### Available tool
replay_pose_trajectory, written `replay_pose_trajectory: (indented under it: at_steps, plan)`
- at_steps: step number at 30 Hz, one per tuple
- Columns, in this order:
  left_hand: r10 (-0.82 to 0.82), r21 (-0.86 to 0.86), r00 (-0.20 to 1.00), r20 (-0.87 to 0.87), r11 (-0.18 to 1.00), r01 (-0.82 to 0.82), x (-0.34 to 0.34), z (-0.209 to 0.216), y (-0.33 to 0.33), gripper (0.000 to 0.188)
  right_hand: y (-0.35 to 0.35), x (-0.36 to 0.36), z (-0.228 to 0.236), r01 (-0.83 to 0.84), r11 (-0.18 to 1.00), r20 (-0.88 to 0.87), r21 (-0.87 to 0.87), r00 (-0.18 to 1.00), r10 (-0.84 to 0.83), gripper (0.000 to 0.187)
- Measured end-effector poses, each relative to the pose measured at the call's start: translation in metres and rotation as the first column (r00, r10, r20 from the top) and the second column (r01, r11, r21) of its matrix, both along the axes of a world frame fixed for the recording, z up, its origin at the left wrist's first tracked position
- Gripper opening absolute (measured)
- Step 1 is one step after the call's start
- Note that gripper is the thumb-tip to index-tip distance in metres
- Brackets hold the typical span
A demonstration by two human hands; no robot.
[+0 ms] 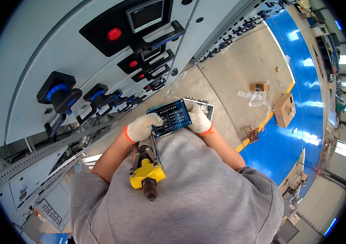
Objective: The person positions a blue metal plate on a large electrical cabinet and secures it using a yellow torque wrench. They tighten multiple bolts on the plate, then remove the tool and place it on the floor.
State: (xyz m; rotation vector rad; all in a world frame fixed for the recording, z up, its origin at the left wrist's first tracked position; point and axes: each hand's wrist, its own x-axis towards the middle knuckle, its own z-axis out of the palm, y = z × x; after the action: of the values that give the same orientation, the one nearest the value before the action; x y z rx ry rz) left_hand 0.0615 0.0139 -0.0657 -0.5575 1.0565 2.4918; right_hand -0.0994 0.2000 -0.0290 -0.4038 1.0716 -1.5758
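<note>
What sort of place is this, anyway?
Probably a factory hall or workshop for electrical cabinets. A row of grey cabinets carries black handles and red buttons; the gloved left hand and right hand hold a dark blue plate; cardboard boxes sit on the floor.

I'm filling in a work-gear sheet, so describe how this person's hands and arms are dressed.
The left hand and right hand are both covered by pale off-white cloth gloves, each edged at the wrist with a bright orange band. Above those, the forearms are bare, up to loose, short grey sleeves.
</note>
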Motion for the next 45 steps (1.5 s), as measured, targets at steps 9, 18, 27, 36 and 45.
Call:
replay_pose_trajectory:
  at_steps: [9, 18, 27, 36, 45]
  plan:
    - [-0.058, -0.175, 0.992, -0.115, 0.984, 0.038, 0.016, -0.011, -0.001, 0.031, -0.02, -0.002, 0.013, 0.283, 0.953, 0.246, -0.109, 0.936, -0.25, 0.025]
    - [0.07, -0.019, 0.997, 0.042, 0.997, -0.07, 0.006, 0.037, 0.009, 0.032, -0.006, -0.038, 0.073, 0.13, 0.992, -0.558, 0.006, 0.823, -0.104, 0.013]
    - [-0.151, -0.254, 0.986, -0.064, 0.958, 0.13, -0.006, 0.065, 0.01, 0.03, -0.04, -0.022, 0.105, -0.235, 0.97, -0.921, -0.059, 0.387, 0.038, 0.011]
    - [-0.12, -0.269, 0.99, -0.075, 0.958, 0.096, -0.007, 0.073, 0.01, 0.018, -0.038, -0.013, 0.087, -0.258, 0.963, -0.96, -0.076, 0.278, -0.001, 0.016]
    - [0.049, 0.01, 0.994, -0.097, 0.999, -0.048, -0.005, 0.073, 0.007, 0.036, -0.024, -0.01, 0.067, -0.091, 0.983, -0.941, -0.161, 0.315, -0.125, 0.018]
